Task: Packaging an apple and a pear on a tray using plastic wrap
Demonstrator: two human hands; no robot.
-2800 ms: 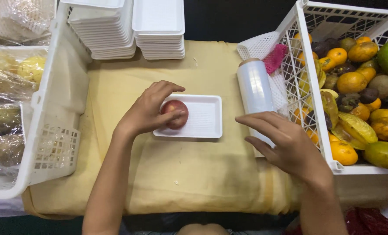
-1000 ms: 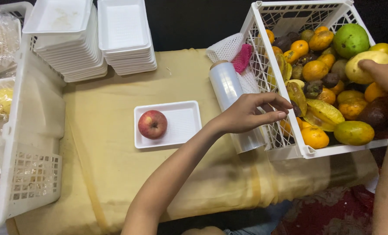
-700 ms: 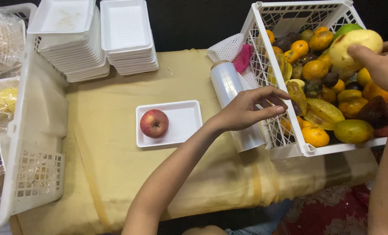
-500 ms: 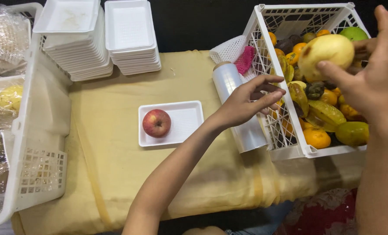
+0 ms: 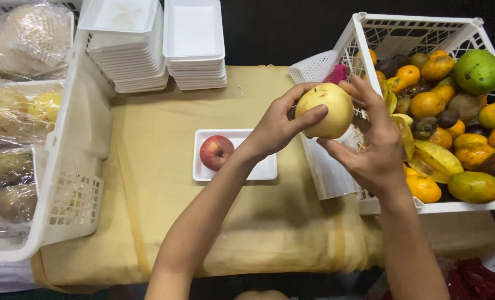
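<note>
**Fruit held in both hands above the tabletop**

Hands meet in the head view over the middle of the scene; the left hand [image 5: 278, 125] curls its fingers and thumb around the left side of a pale yellow round fruit [image 5: 325, 110], closed on it; the right hand [image 5: 372, 147] cups the same fruit from the right and below, fingers spread and pressed against its skin; the fruit sits raised, clear of the surface, just left of the white plastic crate [image 5: 369, 205] that holds oranges, green fruit and star fruit; below and left of the hands, a white foam tray [image 5: 258, 169] lies on the yellow cloth [image 5: 164, 183] covering the tabletop, with a red apple [image 5: 216, 152] in its left half; the left forearm crosses over the tray's right part; two stacks of empty foam trays [image 5: 194, 44] stand at the far edge; a second white crate [image 5: 72, 183] at the left holds wrapped fruit packs [image 5: 14, 108]; a roll of clear film [image 5: 328, 172] lies partly hidden under the hands beside the right crate.
</note>
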